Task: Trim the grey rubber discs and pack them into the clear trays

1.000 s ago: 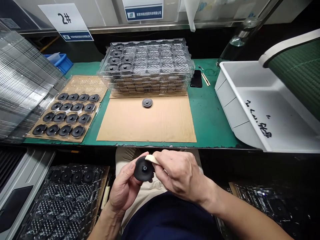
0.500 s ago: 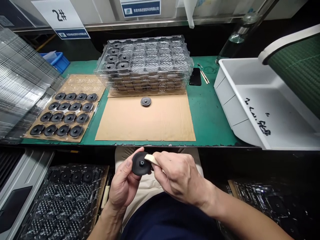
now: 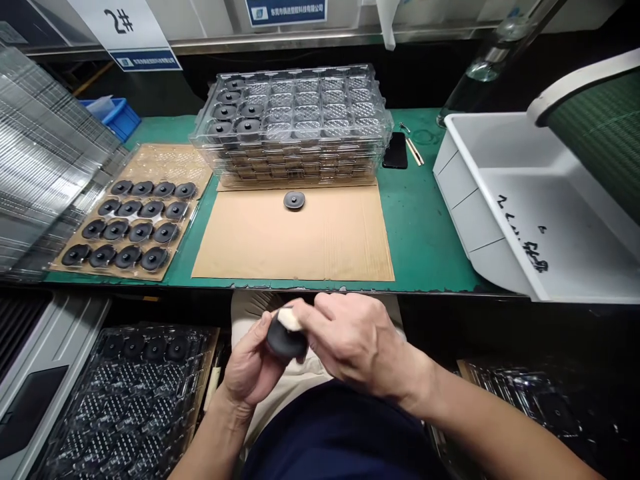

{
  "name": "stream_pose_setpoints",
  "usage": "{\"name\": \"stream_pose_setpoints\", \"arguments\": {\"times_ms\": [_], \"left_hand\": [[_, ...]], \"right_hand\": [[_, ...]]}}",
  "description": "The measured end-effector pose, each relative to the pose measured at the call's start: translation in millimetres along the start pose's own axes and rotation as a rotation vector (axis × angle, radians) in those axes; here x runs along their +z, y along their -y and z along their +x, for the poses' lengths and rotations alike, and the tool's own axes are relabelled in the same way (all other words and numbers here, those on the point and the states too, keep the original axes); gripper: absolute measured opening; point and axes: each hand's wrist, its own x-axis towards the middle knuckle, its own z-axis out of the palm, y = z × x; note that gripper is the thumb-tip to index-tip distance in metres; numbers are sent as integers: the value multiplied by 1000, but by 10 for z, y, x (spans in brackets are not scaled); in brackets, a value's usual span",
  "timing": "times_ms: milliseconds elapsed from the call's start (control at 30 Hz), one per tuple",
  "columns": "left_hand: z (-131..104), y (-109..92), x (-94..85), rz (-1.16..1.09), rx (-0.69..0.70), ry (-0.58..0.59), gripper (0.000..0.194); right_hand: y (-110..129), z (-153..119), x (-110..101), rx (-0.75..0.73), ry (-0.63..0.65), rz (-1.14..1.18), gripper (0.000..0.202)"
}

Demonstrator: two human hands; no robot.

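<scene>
Just below the table's front edge, my left hand (image 3: pixel 253 367) grips a black round part (image 3: pixel 286 341) by its left side. Its center is partly covered by a pale, flat-ended tool (image 3: pixel 289 319). My right hand (image 3: pixel 355 347) is closed around that tool and presses its tip on the part's upper face. Another black part (image 3: pixel 294 200) lies alone on the cardboard sheet (image 3: pixel 295 247), beyond my hands. How far my right fingertips touch the held part is hidden.
Clear trays (image 3: pixel 305 150) are stacked behind the cardboard, some pockets holding black parts. A filled tray (image 3: pixel 135 230) lies left. A phone (image 3: pixel 395 151) and a grey bin (image 3: pixel 480 220) are on the right. More trays (image 3: pixel 135 400) sit low at the left.
The pale tool has moved slightly left over the part's center, and my right hand with it. The held part has tilted. The view has shifted a little.
</scene>
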Motion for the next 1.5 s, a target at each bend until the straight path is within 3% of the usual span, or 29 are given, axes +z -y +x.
{"name": "stream_pose_setpoints", "arguments": {"times_ms": [100, 167, 333, 467, 533, 600, 667, 733, 833, 1000, 1167, 1233, 1333, 1433, 1500], "left_hand": [[14, -34, 11, 12, 214, -112, 39], [21, -48, -12, 38, 231, -115, 41], [62, -20, -96, 75, -23, 33, 35], [107, 35, -103, 2, -213, 102, 41], [116, 44, -80, -38, -240, 115, 38], [113, 29, -49, -83, -154, 85, 31], [103, -3, -24, -98, 15, 22, 28], [92, -41, -16, -63, 175, -38, 35], [84, -83, -39, 1, 276, -74, 44], [116, -87, -107, 37, 85, -9, 36], [161, -12, -143, 16, -191, 120, 46], [167, 3, -146, -24, -219, 130, 43], [171, -19, -142, -82, -18, 37, 36], [166, -69, -130, -39, 206, -50, 45], [157, -92, -122, 11, 281, -65, 51]], "right_hand": [[32, -52, 90, 138, -10, 126, 18], [35, -82, 132, 169, -3, 172, 20], [-55, -46, 86, 103, 25, 52, 19], [-125, 49, 8, -122, 83, -36, 14], [-133, 86, 7, -213, 79, -53, 12], [-123, 99, 37, -181, 37, -41, 14], [-98, 87, 87, -34, -23, 23, 17], [-66, 59, 135, 112, -52, 118, 18], [-36, 26, 173, 187, -42, 175, 19], [-108, 53, 126, 117, 0, 59, 19], [-210, 147, 44, -138, 113, -39, 16], [-219, 170, 47, -220, 112, -36, 15], [-172, 160, 91, -91, 14, 42, 17], [-72, 123, 145, 146, -54, 223, 21], [-20, 111, 174, 185, -48, 300, 22]]}}
